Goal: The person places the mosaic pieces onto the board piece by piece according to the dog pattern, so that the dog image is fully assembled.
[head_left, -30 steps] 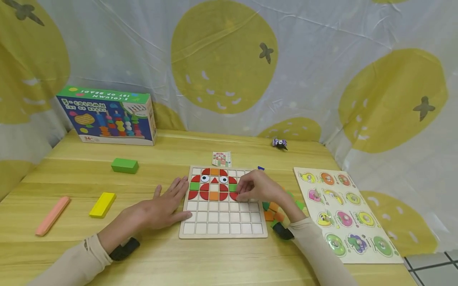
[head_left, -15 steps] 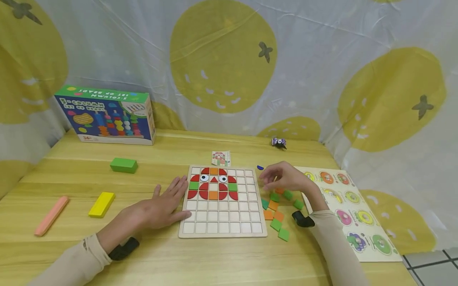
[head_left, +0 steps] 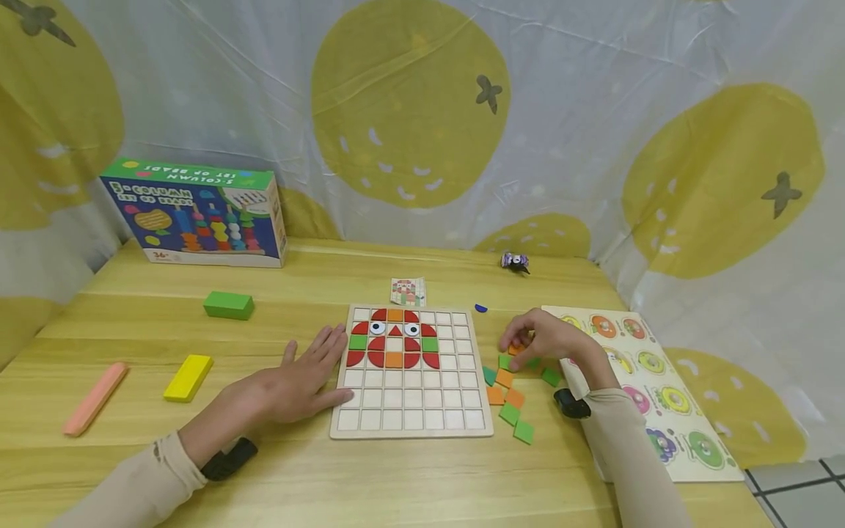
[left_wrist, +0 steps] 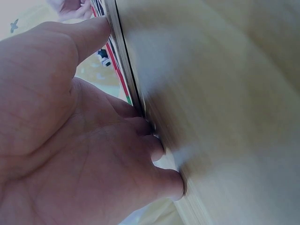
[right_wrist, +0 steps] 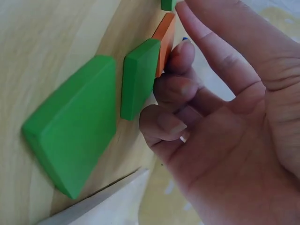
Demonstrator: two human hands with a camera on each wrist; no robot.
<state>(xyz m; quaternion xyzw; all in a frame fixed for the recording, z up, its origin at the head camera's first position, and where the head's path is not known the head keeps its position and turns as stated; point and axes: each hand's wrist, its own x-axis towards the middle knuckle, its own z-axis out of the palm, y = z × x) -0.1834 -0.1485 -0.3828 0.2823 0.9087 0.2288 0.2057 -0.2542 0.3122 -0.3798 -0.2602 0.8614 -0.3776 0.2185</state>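
Observation:
A wooden grid board [head_left: 412, 420] lies in the middle of the table, its upper squares filled with red rounded tiles [head_left: 376, 359], orange and green squares and two eye tiles [head_left: 378, 328]. My left hand [head_left: 304, 385] rests along the board's left side, fingers spread; the left wrist view shows the fingertips [left_wrist: 176, 185] right at its edge. Right of the board, my right hand [head_left: 548, 341] reaches down over loose orange and green square tiles [head_left: 510, 414], thumb and index finger close to a green tile [head_left: 505, 361]. Its other fingers curl beside an orange tile [right_wrist: 164, 42] in the right wrist view.
A small patterned card [head_left: 408, 292] lies behind the board, with a blue half-round piece [head_left: 480, 308] nearby. A fruit puzzle board [head_left: 713, 473] borders the right arm. Leftward are a green block [head_left: 227, 305], yellow block [head_left: 188, 378], pink stick [head_left: 95, 400] and toy box [head_left: 198, 220].
My right hand has left the board's red tile at the right of the pattern and moved right, then down to the loose tiles. The left hand stays in place.

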